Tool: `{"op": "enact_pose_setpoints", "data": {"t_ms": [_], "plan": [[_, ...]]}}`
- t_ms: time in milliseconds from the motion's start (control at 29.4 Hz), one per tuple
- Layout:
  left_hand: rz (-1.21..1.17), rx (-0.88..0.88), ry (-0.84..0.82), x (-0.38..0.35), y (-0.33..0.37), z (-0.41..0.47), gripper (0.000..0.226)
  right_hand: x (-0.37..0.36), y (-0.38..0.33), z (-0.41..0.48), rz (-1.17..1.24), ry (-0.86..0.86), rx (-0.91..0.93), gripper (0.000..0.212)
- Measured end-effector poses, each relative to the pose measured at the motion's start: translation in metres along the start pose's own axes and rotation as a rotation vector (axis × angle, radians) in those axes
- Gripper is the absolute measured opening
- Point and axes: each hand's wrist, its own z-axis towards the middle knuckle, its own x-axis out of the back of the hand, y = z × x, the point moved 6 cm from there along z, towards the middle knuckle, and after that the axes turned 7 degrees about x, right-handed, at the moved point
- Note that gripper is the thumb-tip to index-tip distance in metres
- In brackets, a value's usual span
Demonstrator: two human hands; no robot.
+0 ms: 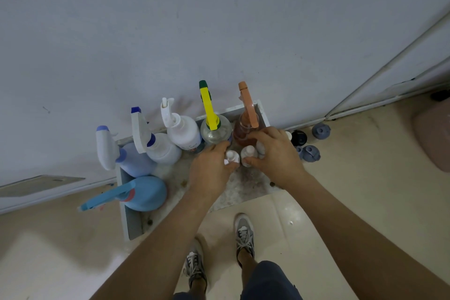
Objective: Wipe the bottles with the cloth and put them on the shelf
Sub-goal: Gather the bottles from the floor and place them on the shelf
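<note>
Your left forearm and right forearm reach forward and down from the bottom of the head view, above your grey shoes.

Wall: pale, fills the upper half. Floor: cream tile.

Shelf: low, white, speckled top, set against the wall.

- Blue spray bottle: on its side at the shelf's left end, nozzle over the edge.
- Standing along the back, left to right: lavender bottle, blue-collared bottle, white trigger bottle, clear bottle with a yellow trigger, amber bottle with an orange trigger.

Left hand: fingers and thumb curled round the left small bottle, white, upright, in front of the clear bottle.

Right hand: thumb and fingers closed round the right small bottle, white, upright, just beside the first. You have a third white top under these fingers; whether it is gripped, cannot tell.

Floor right of the shelf: black cap, two grey caps.
</note>
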Motion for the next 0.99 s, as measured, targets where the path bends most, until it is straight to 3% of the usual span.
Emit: {"op": "enact_pose_setpoints", "data": {"t_ms": [102,272,477,647,783,987], "plan": [[0.015,0.007,0.006,0.004,-0.009,-0.004,0.038,0.004,0.003,0.001,0.010,-0.044,-0.013,0.061],[0.038,0.015,0.031,0.013,-0.023,-0.005,0.013,0.004,0.006,-0.001,-0.002,-0.054,-0.014,0.051],[-0.051,-0.008,0.018,0.015,-0.031,-0.007,0.046,0.001,0.004,-0.003,-0.006,-0.067,0.018,0.033],[-0.066,-0.034,-0.034,0.009,-0.025,-0.002,0.023,0.007,0.005,0.001,-0.018,-0.077,0.013,0.050],[-0.090,-0.018,-0.027,0.009,-0.025,0.000,0.016,0.009,0.017,0.001,-0.011,-0.107,-0.104,0.034],[-0.118,-0.028,-0.021,0.008,-0.026,-0.003,0.021,0.006,0.015,-0.003,0.000,-0.105,-0.085,0.026]]}}
